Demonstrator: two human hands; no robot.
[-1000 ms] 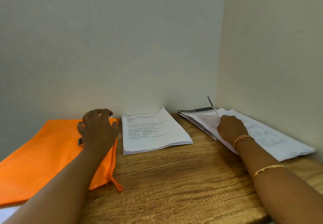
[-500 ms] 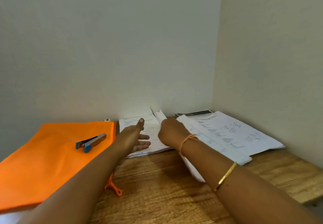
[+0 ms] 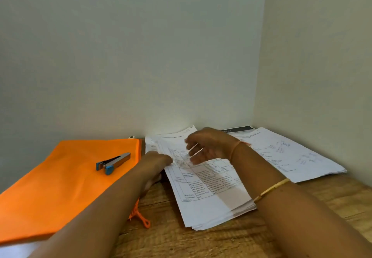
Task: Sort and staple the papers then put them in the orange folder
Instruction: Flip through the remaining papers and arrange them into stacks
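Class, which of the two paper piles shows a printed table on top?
The middle pile, next to the orange folder; the right pile shows blue handwriting instead.

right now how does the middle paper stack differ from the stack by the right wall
The middle stack has a printed grid on top; the right stack has blue handwriting. The middle stack lies skewed toward the front; the right stack sits back by the wall. The left hand touches the middle stack and the right hand hovers open over it; neither hand touches the right stack. Both are white sheets on the wooden table.
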